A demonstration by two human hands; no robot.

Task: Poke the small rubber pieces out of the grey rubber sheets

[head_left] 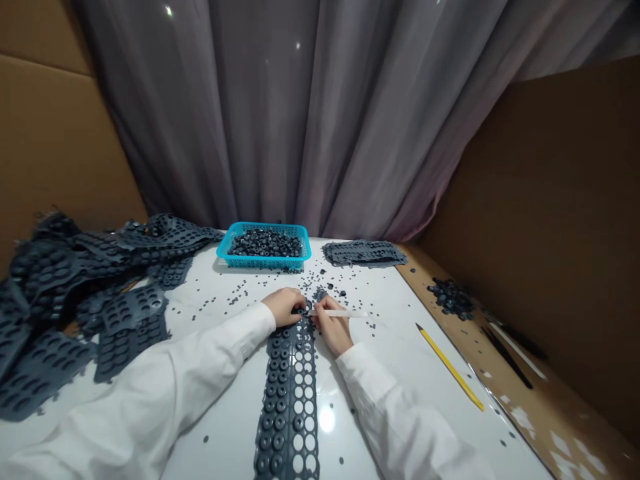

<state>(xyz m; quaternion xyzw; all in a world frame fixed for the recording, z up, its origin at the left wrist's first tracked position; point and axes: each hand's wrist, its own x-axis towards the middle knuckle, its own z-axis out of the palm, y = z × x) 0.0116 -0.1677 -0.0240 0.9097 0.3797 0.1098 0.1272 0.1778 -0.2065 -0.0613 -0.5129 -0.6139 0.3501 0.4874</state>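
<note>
A long dark rubber sheet [291,413] lies lengthwise in front of me. Round ring-shaped parts fill its left columns, while its right columns are mostly open holes with the white table showing through. My left hand [285,307] is closed at the far end of the sheet, its fingertips bent down on the rubber; any small part between them is hidden. Right beside it, my right hand [332,325] pinches a thin white stick-like tool [353,313] like a pen. The tool's tip points left at the sheet's far end, close to the left fingertips.
A blue basket [264,262] full of small dark rubber parts stands at the back. Punched rubber sheets [130,313] heap up at left; a flat stack [364,253] lies back right. Tiny dark discs are scattered about. A yellow pencil-like tool [450,367] and a dark pile [451,298] are at right.
</note>
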